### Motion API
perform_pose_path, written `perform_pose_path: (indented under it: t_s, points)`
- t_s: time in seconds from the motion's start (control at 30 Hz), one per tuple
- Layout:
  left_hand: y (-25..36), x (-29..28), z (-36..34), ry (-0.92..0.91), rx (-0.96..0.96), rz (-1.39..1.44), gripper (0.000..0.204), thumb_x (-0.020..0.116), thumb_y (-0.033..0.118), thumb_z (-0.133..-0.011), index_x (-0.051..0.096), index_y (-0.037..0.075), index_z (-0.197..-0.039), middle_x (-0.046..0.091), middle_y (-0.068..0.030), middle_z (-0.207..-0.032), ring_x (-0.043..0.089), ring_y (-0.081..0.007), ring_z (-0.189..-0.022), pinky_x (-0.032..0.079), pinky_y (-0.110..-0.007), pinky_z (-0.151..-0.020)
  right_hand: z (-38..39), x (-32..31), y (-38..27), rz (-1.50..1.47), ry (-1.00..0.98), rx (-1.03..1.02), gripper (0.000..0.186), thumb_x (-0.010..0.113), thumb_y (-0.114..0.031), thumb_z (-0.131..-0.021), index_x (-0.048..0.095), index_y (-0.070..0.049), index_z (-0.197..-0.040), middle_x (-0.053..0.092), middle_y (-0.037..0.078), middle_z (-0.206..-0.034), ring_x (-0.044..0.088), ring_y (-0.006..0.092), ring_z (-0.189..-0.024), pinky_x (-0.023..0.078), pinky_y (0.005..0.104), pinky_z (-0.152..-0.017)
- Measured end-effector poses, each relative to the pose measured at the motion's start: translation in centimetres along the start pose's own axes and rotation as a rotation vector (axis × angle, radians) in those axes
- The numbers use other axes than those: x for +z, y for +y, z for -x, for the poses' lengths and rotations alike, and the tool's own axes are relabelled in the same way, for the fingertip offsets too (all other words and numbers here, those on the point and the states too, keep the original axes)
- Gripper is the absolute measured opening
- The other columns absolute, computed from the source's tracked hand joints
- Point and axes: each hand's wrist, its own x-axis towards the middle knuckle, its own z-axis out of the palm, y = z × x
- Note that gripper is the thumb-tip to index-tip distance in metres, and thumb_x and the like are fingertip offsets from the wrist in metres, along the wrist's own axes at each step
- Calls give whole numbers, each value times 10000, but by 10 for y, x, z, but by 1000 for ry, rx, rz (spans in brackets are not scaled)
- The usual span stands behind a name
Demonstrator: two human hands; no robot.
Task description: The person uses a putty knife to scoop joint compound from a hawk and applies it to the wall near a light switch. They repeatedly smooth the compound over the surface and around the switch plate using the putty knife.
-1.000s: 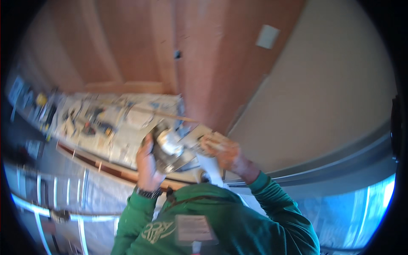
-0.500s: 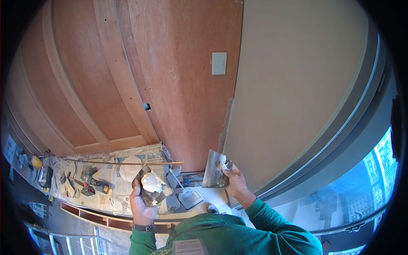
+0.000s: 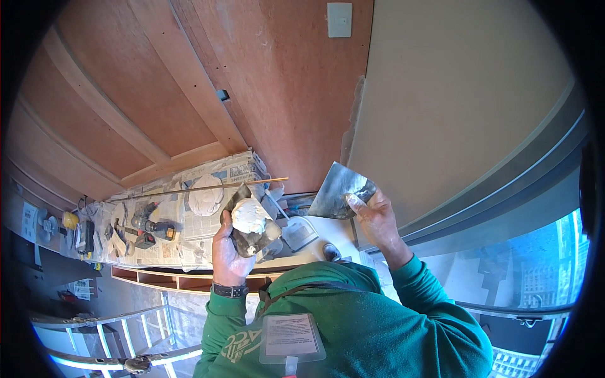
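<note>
My left hand [image 3: 233, 249] is closed on a dark metal spreader plate [image 3: 263, 234] bearing a mound of white putty [image 3: 248, 214]. My right hand [image 3: 377, 220], white smears on its thumb, grips a broad metal putty blade [image 3: 334, 186], held apart from the plate, to its upper right. Behind the left hand lies a newspaper-covered ledge [image 3: 157, 251] with a cordless drill [image 3: 144, 223], a pale round lump [image 3: 205, 201] and a long thin wooden stick [image 3: 274, 179]. A white dustpan [image 3: 298, 233] is below and between my hands.
A plywood wall [image 3: 283, 94] with a switch plate [image 3: 339, 19] and small cutout meets a beige panel [image 3: 454, 113] on the right. A metal ladder [image 3: 126, 334] lies at lower left, beside an open wooden box shelf [image 3: 173, 281]. A bright window [image 3: 554, 264] is at far right.
The view has steadied and shifted, moving the walls upward in the picture. My right hand has risen and moved rightward with the blade, now wider apart from the putty plate than a second ago.
</note>
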Motion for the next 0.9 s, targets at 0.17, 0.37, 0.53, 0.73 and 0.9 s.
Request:
perform_pose_path:
  t_s: [0.17,0.37,0.53,0.73,0.9]
  points:
    - [-2,5,0,18,-11,21,384,511,306,-1034,546,23,-1292,660,-143,-1221,655,-296,-1098,522,-487,-973,-4,-9,13,0,32,26,252,615,23,-943,610,-28,-1190,674,28,-1064,605,115,-965,487,290,-903]
    - [2,2,2,54,15,14,386,523,309,-1027,555,7,-1265,665,-161,-1202,662,-307,-1078,530,-481,-952,-7,-5,19,-132,99,23,206,637,9,-933,644,-25,-1136,678,14,-1026,601,106,-950,482,277,-888]
    - [5,-1,3,34,-9,9,308,497,191,-1010,593,47,-1265,671,-133,-1215,651,-304,-1113,512,-493,-996,-2,-19,29,-35,114,48,158,651,5,-919,676,-26,-1072,681,6,-971,596,93,-935,473,263,-864]
    - [2,-6,3,86,59,9,324,474,187,-1014,575,36,-1282,654,-145,-1239,640,-309,-1133,505,-501,-1005,7,-21,16,243,16,45,188,631,36,-911,680,-28,-1080,684,23,-985,594,98,-946,473,255,-860]
    - [5,-20,3,150,137,-11,332,506,241,-1021,575,46,-1280,667,-125,-1218,652,-296,-1099,517,-495,-976,17,-10,5,507,-117,-102,246,631,54,-903,686,-32,-1127,692,61,-1091,621,150,-1034,489,285,-927]
